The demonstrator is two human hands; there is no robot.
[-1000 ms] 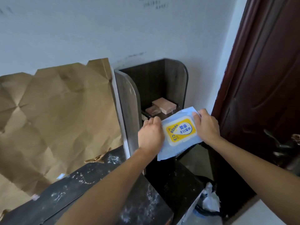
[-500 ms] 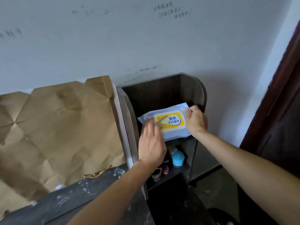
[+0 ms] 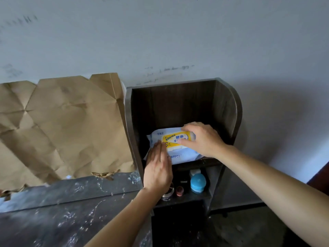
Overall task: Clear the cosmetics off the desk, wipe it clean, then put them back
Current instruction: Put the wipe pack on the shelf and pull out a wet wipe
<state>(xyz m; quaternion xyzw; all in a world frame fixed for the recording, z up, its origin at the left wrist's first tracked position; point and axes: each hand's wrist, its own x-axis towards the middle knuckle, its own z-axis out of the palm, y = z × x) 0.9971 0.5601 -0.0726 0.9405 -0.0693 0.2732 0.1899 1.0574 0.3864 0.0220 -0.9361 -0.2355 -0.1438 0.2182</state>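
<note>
A pale blue wet-wipe pack (image 3: 179, 156) with a yellow label lies on the top shelf of a dark wooden shelf unit (image 3: 229, 111). My left hand (image 3: 157, 168) lies flat with straight fingers against the pack's left front edge. My right hand (image 3: 203, 138) covers the pack's right end, thumb and fingers curled round it. On the shelf below stand a blue-lidded jar (image 3: 198, 182), a small red-topped item (image 3: 179, 190) and a dark jar (image 3: 168, 194) partly hidden by my left wrist.
The dark, white-speckled desk top (image 3: 71, 211) stretches to the left. Crumpled brown paper (image 3: 62, 129) leans on the white wall behind it. A strip of dark door (image 3: 320, 173) shows at the right edge.
The pack went from mid-air beside the door onto the top shelf. My left hand flattened against its front. The view swung left, away from the door.
</note>
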